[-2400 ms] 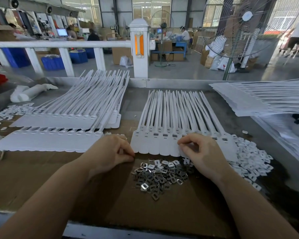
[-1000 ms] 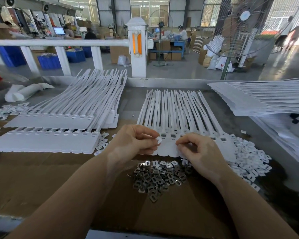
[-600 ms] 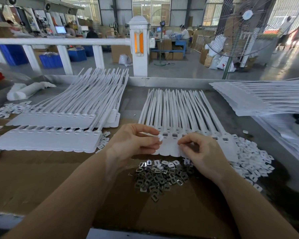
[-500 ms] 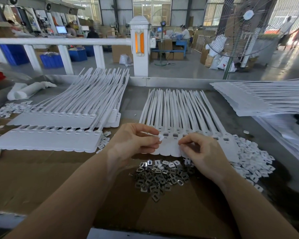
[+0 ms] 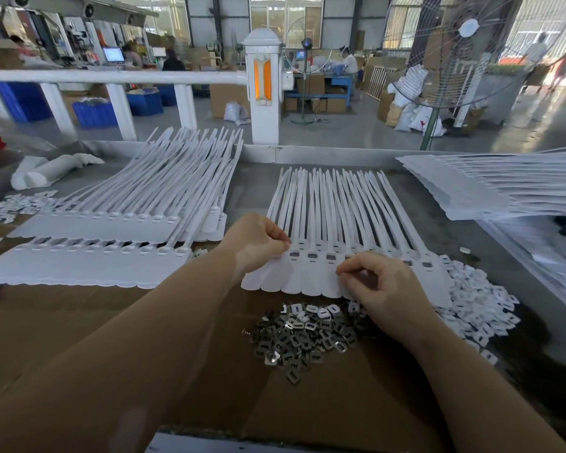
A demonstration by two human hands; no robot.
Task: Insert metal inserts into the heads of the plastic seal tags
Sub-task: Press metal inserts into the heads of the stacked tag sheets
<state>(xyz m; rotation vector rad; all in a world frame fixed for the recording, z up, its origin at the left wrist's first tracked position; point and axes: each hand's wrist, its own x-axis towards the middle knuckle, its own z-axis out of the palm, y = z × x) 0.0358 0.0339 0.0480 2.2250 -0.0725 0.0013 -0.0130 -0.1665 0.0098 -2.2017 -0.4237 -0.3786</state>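
A row of white plastic seal tags (image 5: 311,276) lies in front of me with straps pointing away. Three heads near its left end show grey inserts. My left hand (image 5: 254,240) has its fingers curled, tips against the leftmost tag head, pinching a small white cap that is mostly hidden. My right hand (image 5: 384,289) rests on the tag flags, thumb and forefinger pinched together by the fourth head, on what looks like a metal insert. A pile of metal inserts (image 5: 303,335) lies on the cardboard just below the tags.
Two finished-looking tag sheets (image 5: 89,266) lie at the left, and a stack of tag sheets (image 5: 490,188) at the right. A heap of small white caps (image 5: 474,305) sits right of my right hand. White railing (image 5: 111,76) and a fan (image 5: 438,60) stand beyond the table.
My left hand has moved from the middle of the row to its left end and up onto the leftmost head. My right hand has stayed in place.
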